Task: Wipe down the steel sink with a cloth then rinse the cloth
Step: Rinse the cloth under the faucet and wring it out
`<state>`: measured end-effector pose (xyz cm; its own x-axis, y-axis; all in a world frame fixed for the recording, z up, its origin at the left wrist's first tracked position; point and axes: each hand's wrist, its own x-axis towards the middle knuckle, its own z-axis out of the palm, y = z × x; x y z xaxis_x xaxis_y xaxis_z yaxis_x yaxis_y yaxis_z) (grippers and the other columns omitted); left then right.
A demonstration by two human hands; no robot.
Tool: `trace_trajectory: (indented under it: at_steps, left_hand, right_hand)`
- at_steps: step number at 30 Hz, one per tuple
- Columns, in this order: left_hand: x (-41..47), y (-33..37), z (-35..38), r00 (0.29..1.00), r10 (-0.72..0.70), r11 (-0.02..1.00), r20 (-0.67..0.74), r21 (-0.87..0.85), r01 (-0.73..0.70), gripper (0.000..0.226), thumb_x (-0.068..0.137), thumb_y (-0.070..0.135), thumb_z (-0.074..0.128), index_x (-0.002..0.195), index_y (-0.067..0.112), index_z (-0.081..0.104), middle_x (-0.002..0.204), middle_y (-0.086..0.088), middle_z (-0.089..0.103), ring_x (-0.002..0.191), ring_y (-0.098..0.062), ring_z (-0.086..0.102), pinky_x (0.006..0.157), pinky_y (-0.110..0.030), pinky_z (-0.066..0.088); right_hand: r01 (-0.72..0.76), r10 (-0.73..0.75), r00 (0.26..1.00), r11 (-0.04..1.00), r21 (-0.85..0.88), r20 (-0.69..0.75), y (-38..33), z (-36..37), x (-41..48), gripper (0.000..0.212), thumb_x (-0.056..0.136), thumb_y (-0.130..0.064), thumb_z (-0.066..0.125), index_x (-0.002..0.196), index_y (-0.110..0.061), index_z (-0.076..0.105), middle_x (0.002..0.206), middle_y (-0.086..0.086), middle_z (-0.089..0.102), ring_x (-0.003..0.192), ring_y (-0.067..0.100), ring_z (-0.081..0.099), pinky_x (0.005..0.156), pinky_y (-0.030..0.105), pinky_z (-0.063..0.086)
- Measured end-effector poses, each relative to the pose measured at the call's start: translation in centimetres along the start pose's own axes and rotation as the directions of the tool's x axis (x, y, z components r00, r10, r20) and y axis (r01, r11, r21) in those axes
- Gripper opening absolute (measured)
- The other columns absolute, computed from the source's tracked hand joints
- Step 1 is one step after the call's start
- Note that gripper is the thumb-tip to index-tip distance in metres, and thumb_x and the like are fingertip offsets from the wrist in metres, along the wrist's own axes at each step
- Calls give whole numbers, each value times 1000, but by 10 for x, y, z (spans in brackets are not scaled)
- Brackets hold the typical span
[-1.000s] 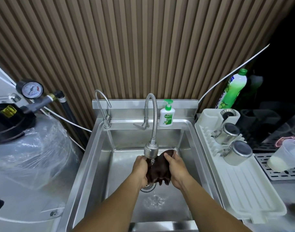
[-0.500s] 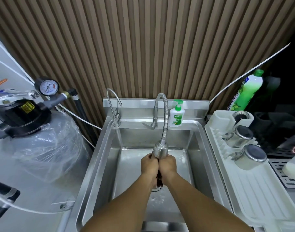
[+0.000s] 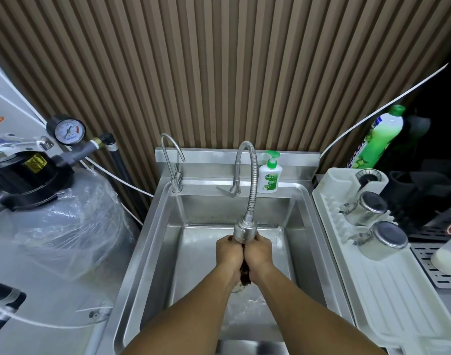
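Over the middle of the steel sink (image 3: 155,226), my left hand (image 3: 229,254) and my right hand (image 3: 257,253) are pressed together, both clenched around a dark brown cloth (image 3: 245,274). Only a small bunched end of the cloth shows below my palms; the rest is hidden inside my fists. The flexible faucet's spray head (image 3: 245,230) hangs directly above my knuckles. Below my wrists, water splashes on the basin floor beside the drain (image 3: 238,288), which is partly hidden by my hands.
A slim second tap (image 3: 172,162) stands at the sink's back left; a soap pump bottle (image 3: 269,175) sits on the back ledge. A white drying rack (image 3: 398,290) holding steel cups borders the right. A plastic-wrapped tank with a gauge (image 3: 66,130) stands left.
A second ago the cloth hung spread between my hands; they have since closed together, squeezing it into a tight bunch. The view has shifted left.
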<state>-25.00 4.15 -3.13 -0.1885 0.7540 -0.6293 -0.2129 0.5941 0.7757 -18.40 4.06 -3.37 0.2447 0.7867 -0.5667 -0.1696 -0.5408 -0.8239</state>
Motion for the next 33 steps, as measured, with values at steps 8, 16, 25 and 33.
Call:
trace_trajectory:
  at_steps: [8,16,25,33]
  left_hand:
    - [1,7,-28,990,-64,995,129,-68,73,32,83,18,80,104,-2,67,89,-21,76,80,-35,76,70,-45,63]
    - [0,4,-40,958,-101,995,269,31,96,24,99,37,61,115,20,68,101,-9,78,88,-26,76,68,-37,59]
    - [-13,-4,-16,989,-46,999,143,-18,49,27,95,27,48,101,13,70,96,-18,76,90,-36,74,78,-52,60]
    - [-12,-2,-9,995,-36,998,94,-57,42,12,86,18,49,80,10,55,76,-13,58,69,-24,54,60,-31,45]
  right_hand:
    - [-97,108,960,994,-56,260,4,-29,0,30,100,-32,59,118,-8,58,100,12,77,92,26,76,87,46,60]
    - [-31,-6,954,992,119,300,3,-33,-4,21,101,-20,58,119,-11,66,105,13,77,99,26,74,84,38,58]
    - [-71,56,985,993,89,164,6,-4,-13,31,105,-35,43,101,-17,67,90,12,75,82,28,75,70,38,59]
    - [-125,120,990,990,63,76,7,4,-10,28,93,-31,53,75,-14,65,76,13,67,68,26,65,63,38,54]
